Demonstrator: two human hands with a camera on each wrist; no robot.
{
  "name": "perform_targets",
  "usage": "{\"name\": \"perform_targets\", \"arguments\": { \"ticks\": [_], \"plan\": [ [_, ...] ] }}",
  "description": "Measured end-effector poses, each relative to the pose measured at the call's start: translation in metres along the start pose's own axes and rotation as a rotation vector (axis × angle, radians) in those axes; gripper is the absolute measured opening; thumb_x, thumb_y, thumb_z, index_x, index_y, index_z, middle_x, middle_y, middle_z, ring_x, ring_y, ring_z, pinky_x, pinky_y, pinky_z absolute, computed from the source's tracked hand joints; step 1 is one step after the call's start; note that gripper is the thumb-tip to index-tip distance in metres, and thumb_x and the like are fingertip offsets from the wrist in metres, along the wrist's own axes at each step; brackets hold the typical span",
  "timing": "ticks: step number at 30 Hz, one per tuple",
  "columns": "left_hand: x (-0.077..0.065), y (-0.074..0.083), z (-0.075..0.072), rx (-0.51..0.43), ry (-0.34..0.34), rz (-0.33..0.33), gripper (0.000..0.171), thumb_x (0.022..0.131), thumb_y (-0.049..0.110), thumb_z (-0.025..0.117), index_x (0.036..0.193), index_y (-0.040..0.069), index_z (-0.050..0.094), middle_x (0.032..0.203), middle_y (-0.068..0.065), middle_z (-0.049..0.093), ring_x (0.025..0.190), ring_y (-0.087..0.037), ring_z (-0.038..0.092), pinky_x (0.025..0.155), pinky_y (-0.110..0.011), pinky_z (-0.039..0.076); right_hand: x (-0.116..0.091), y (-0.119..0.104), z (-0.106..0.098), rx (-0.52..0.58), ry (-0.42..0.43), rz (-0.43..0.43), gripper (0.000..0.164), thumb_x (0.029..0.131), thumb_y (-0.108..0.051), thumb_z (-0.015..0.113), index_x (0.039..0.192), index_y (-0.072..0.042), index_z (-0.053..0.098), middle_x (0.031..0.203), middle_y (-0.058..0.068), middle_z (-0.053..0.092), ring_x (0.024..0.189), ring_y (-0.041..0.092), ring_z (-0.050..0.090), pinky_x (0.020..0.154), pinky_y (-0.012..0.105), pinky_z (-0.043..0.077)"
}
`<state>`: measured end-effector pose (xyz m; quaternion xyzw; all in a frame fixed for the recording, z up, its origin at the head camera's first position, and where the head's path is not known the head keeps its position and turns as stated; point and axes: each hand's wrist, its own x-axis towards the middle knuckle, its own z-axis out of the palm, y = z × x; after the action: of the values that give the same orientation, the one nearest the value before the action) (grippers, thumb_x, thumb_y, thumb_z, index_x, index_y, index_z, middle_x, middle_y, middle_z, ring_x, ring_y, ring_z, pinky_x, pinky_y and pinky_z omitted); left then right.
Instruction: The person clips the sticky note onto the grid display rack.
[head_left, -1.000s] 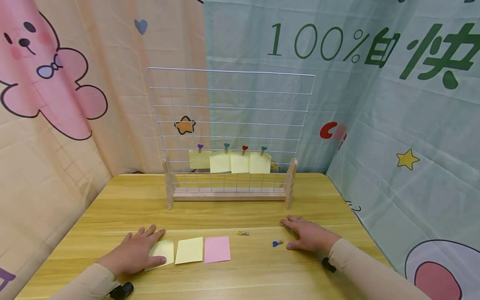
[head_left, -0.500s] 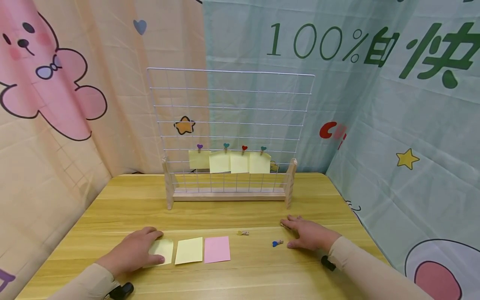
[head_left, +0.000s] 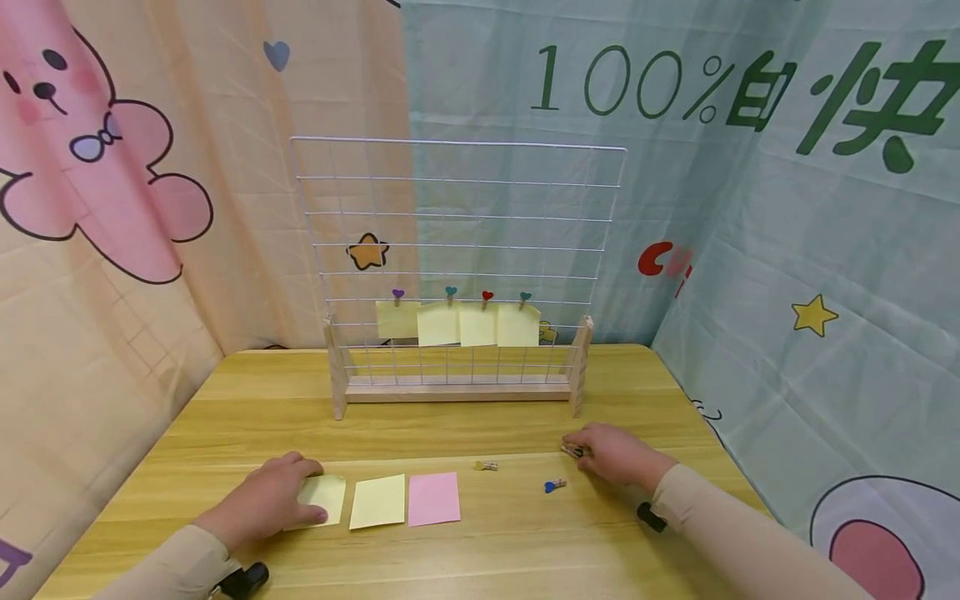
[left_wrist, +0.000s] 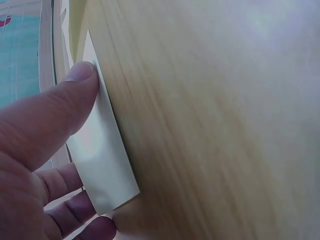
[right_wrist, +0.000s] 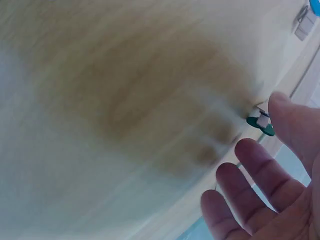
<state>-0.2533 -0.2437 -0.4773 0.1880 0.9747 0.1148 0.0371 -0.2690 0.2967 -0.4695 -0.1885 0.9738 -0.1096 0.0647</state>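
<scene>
My left hand [head_left: 258, 504] grips a pale yellow sticky note [head_left: 327, 497] at the table's left; in the left wrist view the thumb presses on the note's face [left_wrist: 107, 165] and fingertips curl at its far edge. At the right, thumb and fingers of my right hand [head_left: 618, 457] pinch a small wooden clip [head_left: 572, 451] at the tabletop. The right wrist view shows this clip's green heart [right_wrist: 268, 130] by the thumb tip, partly hidden. Left of that hand lie a blue-heart clip [head_left: 555, 486] and a yellow-heart clip [head_left: 486, 466].
Another yellow note [head_left: 378, 502] and a pink note [head_left: 434, 499] lie in a row beside the held one. Behind them stands a wire grid rack [head_left: 459, 392] on a wooden base, with several yellow notes [head_left: 478, 325] hung by heart clips. Printed curtains [head_left: 750, 250] surround the table.
My left fingers have drawn in from a spread, flat pose to hold the note's edge. The right hand's fingers have closed from spread to a pinch on the clip.
</scene>
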Motion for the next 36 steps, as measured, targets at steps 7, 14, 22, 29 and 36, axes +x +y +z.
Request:
{"name": "perform_targets", "arguments": {
  "ticks": [7,14,22,29,36],
  "plan": [
    [0.0,-0.001,-0.001,-0.032,0.007,-0.023,0.067,0.074,0.051,0.092,0.121,0.008,0.071,0.107,0.0,0.065,0.097,-0.022,0.063,0.088,-0.051,0.056,0.004,0.004,0.005,-0.065,0.043,-0.062,0.03,0.094,-0.009,0.078,0.123,-0.015,0.078,0.098,-0.003,0.07,0.083,0.008,0.058,0.079,0.036,0.056],
    [0.001,-0.003,-0.004,-0.102,-0.031,-0.047,0.062,0.076,0.044,0.093,0.12,0.006,0.071,0.107,-0.003,0.064,0.095,-0.019,0.062,0.09,-0.047,0.056,0.005,0.006,0.005,-0.052,0.046,-0.054,0.028,0.093,-0.008,0.078,0.121,-0.013,0.078,0.095,-0.003,0.069,0.081,0.008,0.056,0.077,0.036,0.055],
    [0.002,-0.008,-0.004,-0.126,-0.027,-0.041,0.051,0.078,0.038,0.093,0.113,0.007,0.072,0.105,-0.003,0.065,0.096,-0.02,0.063,0.089,-0.047,0.057,0.007,-0.002,0.003,-0.023,0.018,-0.008,0.028,0.095,-0.01,0.077,0.123,-0.012,0.077,0.096,-0.002,0.069,0.082,0.01,0.056,0.08,0.038,0.055],
    [0.003,-0.009,-0.004,-0.147,-0.039,-0.058,0.04,0.08,0.031,0.092,0.107,0.012,0.071,0.106,-0.002,0.065,0.097,-0.019,0.062,0.09,-0.047,0.056,0.011,-0.006,0.006,-0.043,0.023,-0.002,0.025,0.094,-0.005,0.077,0.118,-0.012,0.078,0.098,0.0,0.07,0.088,0.015,0.063,0.087,0.044,0.059],
    [0.006,-0.011,-0.005,-0.169,-0.064,-0.069,0.031,0.085,0.021,0.088,0.107,0.012,0.07,0.105,-0.001,0.07,0.095,-0.019,0.061,0.092,-0.048,0.055,0.014,-0.005,0.01,-0.052,0.022,0.024,0.02,0.096,-0.005,0.075,0.115,-0.01,0.078,0.104,0.003,0.073,0.097,0.021,0.069,0.095,0.048,0.058]
  ]
}}
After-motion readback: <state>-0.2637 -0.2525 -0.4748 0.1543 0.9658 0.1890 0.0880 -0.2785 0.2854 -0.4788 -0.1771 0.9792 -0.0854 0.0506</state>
